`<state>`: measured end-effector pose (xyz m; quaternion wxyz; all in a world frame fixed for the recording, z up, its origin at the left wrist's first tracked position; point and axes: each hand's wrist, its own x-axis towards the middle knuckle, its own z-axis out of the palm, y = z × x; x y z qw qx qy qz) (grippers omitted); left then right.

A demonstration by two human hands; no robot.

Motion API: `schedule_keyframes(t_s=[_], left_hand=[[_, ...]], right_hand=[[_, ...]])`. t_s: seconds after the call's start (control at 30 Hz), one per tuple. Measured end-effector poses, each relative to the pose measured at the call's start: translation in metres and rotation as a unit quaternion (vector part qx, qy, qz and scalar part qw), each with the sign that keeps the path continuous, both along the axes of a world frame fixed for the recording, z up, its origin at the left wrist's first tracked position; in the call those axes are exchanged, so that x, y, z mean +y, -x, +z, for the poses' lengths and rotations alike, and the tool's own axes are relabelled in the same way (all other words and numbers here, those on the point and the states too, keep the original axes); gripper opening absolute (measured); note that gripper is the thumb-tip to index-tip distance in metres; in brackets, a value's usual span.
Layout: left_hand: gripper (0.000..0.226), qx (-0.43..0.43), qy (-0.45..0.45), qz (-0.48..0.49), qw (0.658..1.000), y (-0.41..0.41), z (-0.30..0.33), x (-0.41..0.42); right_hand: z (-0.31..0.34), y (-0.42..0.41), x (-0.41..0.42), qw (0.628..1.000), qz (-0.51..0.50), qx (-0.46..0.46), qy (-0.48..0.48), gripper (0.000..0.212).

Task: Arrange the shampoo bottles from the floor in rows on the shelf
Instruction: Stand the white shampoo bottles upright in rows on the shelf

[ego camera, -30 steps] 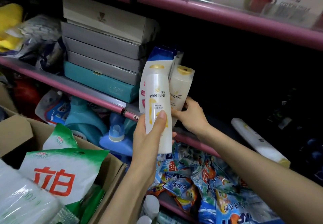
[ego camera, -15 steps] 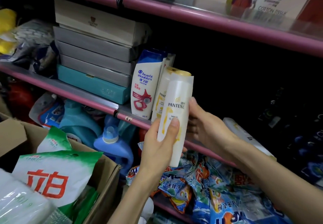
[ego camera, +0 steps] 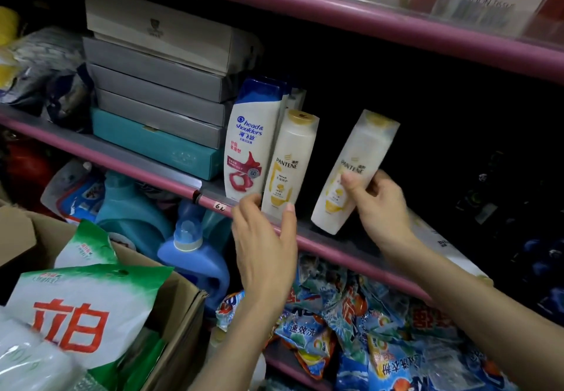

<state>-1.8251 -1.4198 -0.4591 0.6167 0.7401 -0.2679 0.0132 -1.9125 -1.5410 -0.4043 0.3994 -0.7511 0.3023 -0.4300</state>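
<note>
White Pantene btl [ego camera: 354,173] gripped by rt hand [ego camera: 383,207]; lt hand [ego camera: 265,238] open.

R hand [ego camera: 381,207] grips a white Pantene bottle [ego camera: 354,173], tilted w/ cap leaning right, base at the pink shelf [ego camera: 131,161] edge. L hand [ego camera: 265,244] has fingers spread, tips touching the base of a 2nd Pantene bottle [ego camera: 290,161] standing upright. Just left, touching it: Head & Shoulders bottle [ego camera: 250,140]. Stack of boxes [ego camera: 158,85] beside that. Below: blue detergent jug [ego camera: 195,256], detergent packets [ego camera: 351,323]. Cardboard box [ego camera: 171,314] lower left w/ green-white bag [ego camera: 79,308].
</note>
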Motion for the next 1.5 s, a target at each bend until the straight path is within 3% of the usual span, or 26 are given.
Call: schedule_keyframes(t_s=[0.13,0.27,0.37,0.57,0.73,0.97,1.5], left_hand=[[0.072,-0.067,-0.054,0.065,0.994,-0.008,-0.004,-0.015],[0.079,-0.075,-0.095,0.098,0.988,-0.012,-0.012,-0.024],[0.077,-0.066,-0.122,0.103,0.985,-0.019,-0.017,-0.031],[0.072,-0.062,-0.148,0.133,0.978,-0.016,-0.016,-0.041],[0.070,-0.058,-0.149,0.153,0.975,-0.016,-0.013,-0.049],[0.059,-0.066,-0.150,0.168,0.972,-0.019,-0.014,-0.052],[0.054,-0.032,-0.146,0.151,0.977,-0.017,-0.012,-0.048]], right_hand=[[-0.019,-0.033,-0.015,0.997,0.071,-0.016,-0.022,0.024],[-0.032,-0.044,-0.022,0.993,0.112,-0.003,-0.044,0.028],[-0.045,-0.043,-0.023,0.992,0.096,0.078,-0.028,0.031],[-0.044,-0.063,-0.030,0.991,0.091,0.048,-0.091,0.025],[-0.053,-0.078,-0.030,0.987,0.107,0.074,-0.094,0.038],[-0.060,-0.083,-0.036,0.988,0.096,0.089,-0.087,0.029],[-0.060,-0.077,-0.036,0.986,0.096,0.133,-0.034,0.032]])
